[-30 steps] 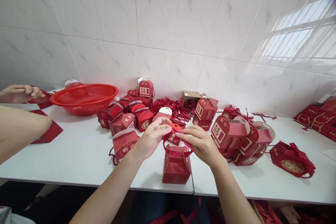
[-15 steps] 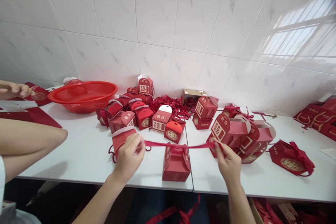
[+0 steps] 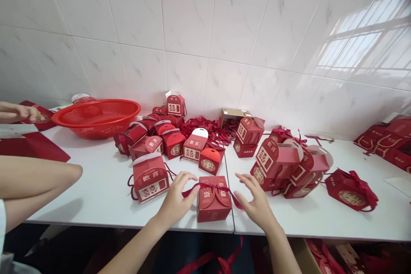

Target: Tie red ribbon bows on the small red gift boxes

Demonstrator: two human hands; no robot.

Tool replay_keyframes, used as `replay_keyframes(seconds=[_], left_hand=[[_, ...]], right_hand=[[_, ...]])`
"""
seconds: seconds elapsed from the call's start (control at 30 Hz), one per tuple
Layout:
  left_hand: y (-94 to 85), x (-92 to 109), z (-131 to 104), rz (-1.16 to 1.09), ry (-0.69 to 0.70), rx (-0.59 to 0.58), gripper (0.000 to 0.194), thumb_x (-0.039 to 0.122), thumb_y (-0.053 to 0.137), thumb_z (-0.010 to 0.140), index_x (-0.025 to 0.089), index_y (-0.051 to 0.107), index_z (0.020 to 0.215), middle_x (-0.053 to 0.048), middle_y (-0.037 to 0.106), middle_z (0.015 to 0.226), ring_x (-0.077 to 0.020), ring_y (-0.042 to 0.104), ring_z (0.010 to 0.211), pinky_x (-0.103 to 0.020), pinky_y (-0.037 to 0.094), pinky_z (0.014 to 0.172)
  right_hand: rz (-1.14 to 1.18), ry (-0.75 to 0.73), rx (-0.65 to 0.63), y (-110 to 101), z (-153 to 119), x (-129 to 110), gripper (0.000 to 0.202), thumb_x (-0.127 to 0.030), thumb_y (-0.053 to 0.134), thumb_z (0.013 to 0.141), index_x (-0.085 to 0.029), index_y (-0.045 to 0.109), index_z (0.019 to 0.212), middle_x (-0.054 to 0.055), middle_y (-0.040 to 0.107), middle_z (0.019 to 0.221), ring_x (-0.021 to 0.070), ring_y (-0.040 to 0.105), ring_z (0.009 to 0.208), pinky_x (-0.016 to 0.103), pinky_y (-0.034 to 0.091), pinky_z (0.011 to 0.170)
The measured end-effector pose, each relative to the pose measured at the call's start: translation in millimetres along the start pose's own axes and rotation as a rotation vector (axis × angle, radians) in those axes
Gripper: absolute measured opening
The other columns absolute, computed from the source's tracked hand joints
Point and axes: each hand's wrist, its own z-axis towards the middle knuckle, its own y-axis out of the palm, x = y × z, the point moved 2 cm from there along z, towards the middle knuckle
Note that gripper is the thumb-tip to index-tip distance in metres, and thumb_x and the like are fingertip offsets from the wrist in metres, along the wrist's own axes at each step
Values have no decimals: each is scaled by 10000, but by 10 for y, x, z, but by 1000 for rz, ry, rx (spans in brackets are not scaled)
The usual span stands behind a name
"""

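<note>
A closed red box (image 3: pixel 214 205) stands near the front edge of the white table, with a dark red ribbon (image 3: pixel 210 186) across its top and ends hanging out to both sides. Left of the box, my left hand (image 3: pixel 180 192) has its fingers apart, beside the left ribbon end; whether it touches the ribbon is unclear. On the other side, my right hand (image 3: pixel 255 199) is open, its thumb close to the right ribbon end.
Several red boxes stand behind and at both sides, one (image 3: pixel 150 177) near my left hand. A red basket (image 3: pixel 96 117) and another person's hand (image 3: pixel 24 112) are at left. Loose ribbons (image 3: pixel 205 128) lie by the wall; a ribbon-tied box (image 3: pixel 351 190) sits at right.
Both hands have come inward and spread their fingers. The ribbon, stretched taut between them before, now lies across the box with drooping ends.
</note>
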Motion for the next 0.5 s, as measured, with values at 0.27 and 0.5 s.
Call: replay_keyframes(seconds=[0.27,0.5], left_hand=[[280,58,25,-193,-43,-21,156,218,527,820,235,587,963,-61,549,1029,-229,546,1049,-398,445,944],[296,38,27,-229,-67,0,220,213,549,788,225,533,1006,-61,537,1039,-221,544,1023,-395,456,910]], right_hand=[[111,-169,-382,201,342,-414,417,-276,647,777,-234,583,1187,87,558,1171,219,552,1087,356,443,951],[145,-111,-289,298,278,-401,329,-194,612,759,-213,576,1086,83,539,1124,205,559,1037,348,461,923]])
